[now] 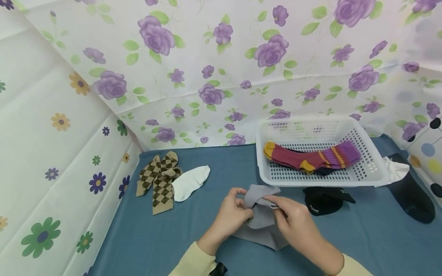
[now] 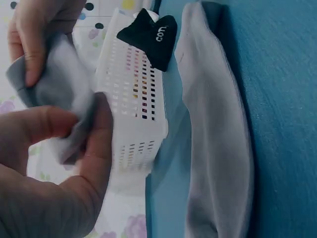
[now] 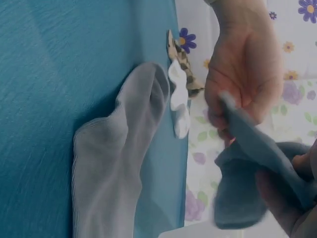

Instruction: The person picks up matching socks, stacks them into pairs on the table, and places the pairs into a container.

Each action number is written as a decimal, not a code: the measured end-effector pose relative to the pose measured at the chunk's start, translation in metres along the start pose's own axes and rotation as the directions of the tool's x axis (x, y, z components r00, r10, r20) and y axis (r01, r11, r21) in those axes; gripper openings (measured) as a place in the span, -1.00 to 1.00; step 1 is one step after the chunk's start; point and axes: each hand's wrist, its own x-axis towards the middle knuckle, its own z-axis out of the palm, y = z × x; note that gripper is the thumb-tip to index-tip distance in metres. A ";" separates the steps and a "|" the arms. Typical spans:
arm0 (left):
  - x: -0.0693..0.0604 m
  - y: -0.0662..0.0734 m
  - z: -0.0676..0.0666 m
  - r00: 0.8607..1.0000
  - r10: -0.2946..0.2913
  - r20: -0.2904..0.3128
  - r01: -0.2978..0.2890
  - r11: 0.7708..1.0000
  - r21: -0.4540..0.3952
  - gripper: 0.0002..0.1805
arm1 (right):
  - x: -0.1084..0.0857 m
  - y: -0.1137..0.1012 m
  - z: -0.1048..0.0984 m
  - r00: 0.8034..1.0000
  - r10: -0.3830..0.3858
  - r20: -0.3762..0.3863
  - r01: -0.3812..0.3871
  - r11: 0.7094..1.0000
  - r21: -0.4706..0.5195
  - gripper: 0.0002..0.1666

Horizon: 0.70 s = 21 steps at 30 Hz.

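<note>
A grey sock (image 1: 260,214) is held up between both hands, its upper part folded over. My left hand (image 1: 233,214) pinches it between thumb and fingers on the left side, as the left wrist view shows close up. On the other side my right hand (image 1: 297,220) grips the cloth by its edge. Beneath them, a second grey sock (image 2: 213,114) lies flat on the blue cloth; in the right wrist view its foot and heel are in sight. The held sock looks slightly blurred in the wrist views.
A white perforated basket (image 1: 276,178) at the back right holds maroon-and-purple socks (image 1: 314,157) over something dark. Before it lies a black sock (image 1: 324,201) with lettering. White (image 1: 397,170) and black (image 1: 412,197) socks lie rightward; checkered socks (image 1: 164,182) and a white sock (image 1: 190,183) lie left.
</note>
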 end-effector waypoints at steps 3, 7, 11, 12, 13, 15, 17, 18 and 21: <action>0.001 0.000 0.004 0.999 0.037 -0.002 -0.037 0.992 0.120 -0.22 | 0.000 -0.001 0.000 0.996 -0.088 0.018 0.088 0.996 0.010 -0.47; 0.002 0.003 0.005 0.987 0.145 -0.068 -0.134 0.979 0.151 -0.31 | -0.001 -0.001 0.001 0.983 -0.181 0.035 0.180 0.983 0.018 -0.46; 0.006 0.004 0.001 0.947 0.255 -0.196 -0.246 0.967 0.068 -0.61 | 0.000 0.004 -0.001 0.979 -0.203 -0.007 0.203 0.979 0.010 -0.48; 0.007 0.004 -0.001 0.937 0.260 -0.233 -0.257 0.966 0.042 -0.66 | 0.000 0.005 -0.002 0.978 -0.208 -0.027 0.209 0.978 0.004 -0.47; 0.007 0.004 -0.003 0.930 0.253 -0.267 -0.260 0.966 0.010 -0.70 | 0.001 0.006 -0.003 0.977 -0.210 -0.044 0.210 0.978 -0.002 -0.47; 0.007 0.006 -0.007 0.916 0.244 -0.318 -0.275 0.960 -0.057 -0.74 | 0.001 0.009 -0.005 0.976 -0.206 -0.074 0.205 0.978 -0.019 -0.46; 0.004 0.012 -0.012 0.903 0.228 -0.364 -0.285 0.952 -0.112 -0.77 | 0.002 0.012 -0.006 0.975 -0.199 -0.096 0.196 0.980 -0.031 -0.45; 0.003 0.015 -0.014 0.899 0.219 -0.379 -0.291 0.946 -0.142 -0.78 | 0.002 0.013 -0.007 0.976 -0.192 -0.105 0.189 0.981 -0.034 -0.44; 0.000 0.024 -0.020 0.882 0.231 -0.411 -0.325 0.930 -0.173 -0.81 | 0.002 0.018 -0.008 0.977 -0.171 -0.128 0.168 0.985 -0.037 -0.43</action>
